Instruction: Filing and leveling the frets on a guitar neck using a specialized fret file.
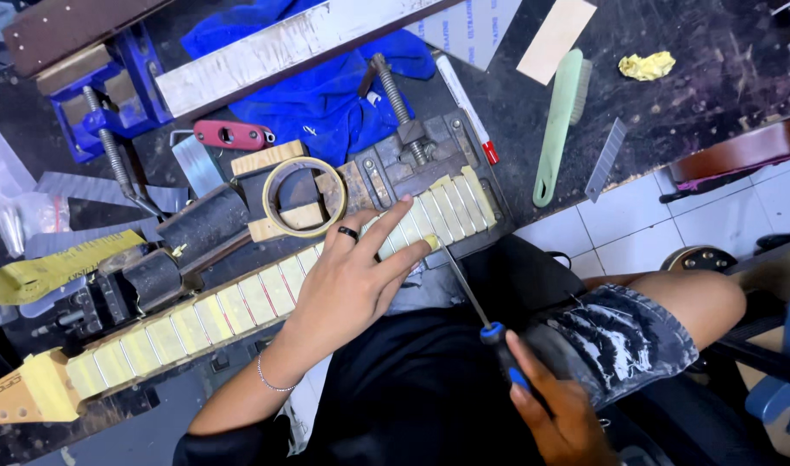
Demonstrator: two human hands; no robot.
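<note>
A guitar neck [197, 315] lies slanted across the bench edge, its fretboard covered in yellowish masking tape between the frets. My left hand [347, 289] presses flat on the upper frets, fingers spread, a black ring on one finger. My right hand [559, 410] grips a thin metal file [466, 289] by its black and blue handle; the file's tip touches the fretboard edge near my left fingertips. A roll of masking tape [304, 197] sits just behind the neck.
Blue bench vise [110, 95] at back left, blue cloth [326, 95], metal straightedge [274, 52], red tool [231, 135], green brush [557, 129], white marker [466, 108], crumpled yellow paper [647, 65] on the dark bench. White tiled floor [645, 233] to the right; my knee [671, 302] below the bench.
</note>
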